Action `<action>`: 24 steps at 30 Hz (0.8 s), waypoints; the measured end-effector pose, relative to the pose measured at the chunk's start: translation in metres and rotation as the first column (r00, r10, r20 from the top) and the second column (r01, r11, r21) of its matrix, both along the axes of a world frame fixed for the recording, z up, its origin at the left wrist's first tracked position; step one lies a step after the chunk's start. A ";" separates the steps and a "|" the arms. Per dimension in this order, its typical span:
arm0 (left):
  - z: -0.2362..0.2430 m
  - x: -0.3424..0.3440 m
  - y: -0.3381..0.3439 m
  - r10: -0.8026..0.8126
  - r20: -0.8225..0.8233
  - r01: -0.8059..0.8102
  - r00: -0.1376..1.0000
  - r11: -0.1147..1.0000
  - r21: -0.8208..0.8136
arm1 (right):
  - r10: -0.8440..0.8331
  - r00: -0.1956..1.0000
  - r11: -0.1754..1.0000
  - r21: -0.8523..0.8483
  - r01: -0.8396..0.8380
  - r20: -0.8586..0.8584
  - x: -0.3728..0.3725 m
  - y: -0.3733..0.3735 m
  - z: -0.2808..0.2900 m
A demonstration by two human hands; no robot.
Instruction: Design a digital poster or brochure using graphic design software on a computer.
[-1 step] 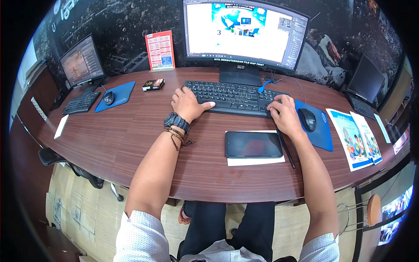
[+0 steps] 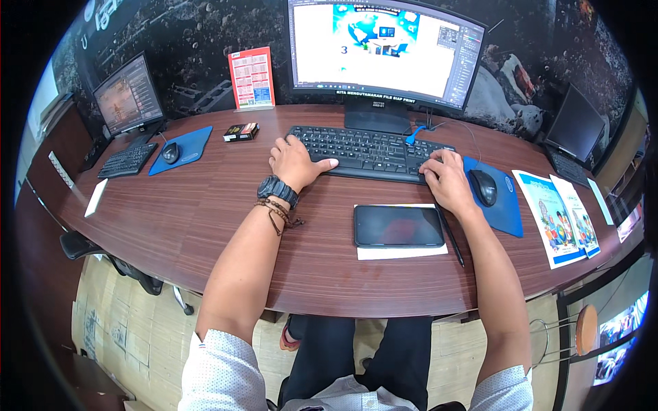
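Note:
My left hand (image 2: 296, 164) rests open at the left end of a black keyboard (image 2: 363, 151), thumb out along its lower edge. My right hand (image 2: 449, 179) lies with slightly curled fingers apart on the number keys. A phone (image 2: 397, 226) sits on a white paper (image 2: 401, 253) below the keyboard, with a black stylus or pen (image 2: 456, 246) beside it. A black mouse (image 2: 484, 186) is on a blue pad (image 2: 506, 216) right of my right hand. The large monitor (image 2: 380, 61) shows a blue graphic in an editing window.
The wooden desk (image 2: 185, 226) also carries side monitors (image 2: 127, 92) (image 2: 574, 123) with keyboards, a second mouse (image 2: 171, 152), a red-framed card (image 2: 251, 79), a small box (image 2: 241, 133) and printed sheets (image 2: 548, 219). A stool (image 2: 586, 329) stands at lower right, a chair (image 2: 89, 246) at left.

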State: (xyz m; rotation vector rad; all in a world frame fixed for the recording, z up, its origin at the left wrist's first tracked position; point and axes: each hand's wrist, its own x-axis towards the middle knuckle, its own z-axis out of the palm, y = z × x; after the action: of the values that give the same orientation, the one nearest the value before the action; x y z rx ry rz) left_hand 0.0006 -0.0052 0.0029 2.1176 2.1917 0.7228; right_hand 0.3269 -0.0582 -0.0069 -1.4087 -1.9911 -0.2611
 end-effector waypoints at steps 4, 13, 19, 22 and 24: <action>0.000 0.002 0.001 0.014 0.009 -0.014 1.000 1.000 -0.025 | -0.001 1.000 1.000 0.017 0.002 -0.011 -0.002 0.000 0.000; 0.000 0.001 0.000 0.017 0.020 -0.016 1.000 0.999 -0.051 | 0.007 1.000 1.000 -0.007 -0.007 0.003 -0.002 -0.002 0.001; -0.002 0.001 0.001 -0.002 -0.020 0.001 1.000 1.000 -0.006 | -0.011 1.000 1.000 -0.014 0.011 0.007 -0.002 -0.003 0.001; 0.001 0.003 0.001 0.008 -0.010 -0.008 1.000 0.999 -0.036 | -0.019 1.000 1.000 -0.010 0.019 -0.004 -0.002 -0.004 0.002; 0.001 0.003 0.001 0.017 0.004 -0.017 1.000 0.997 -0.079 | -0.030 0.999 0.997 -0.065 0.032 0.031 -0.003 -0.004 0.003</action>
State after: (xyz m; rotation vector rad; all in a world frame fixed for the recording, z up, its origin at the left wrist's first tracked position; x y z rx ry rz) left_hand 0.0032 -0.0042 0.0039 2.0607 2.1997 0.6301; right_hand 0.3242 -0.0625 -0.0042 -1.4854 -2.0199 -0.2337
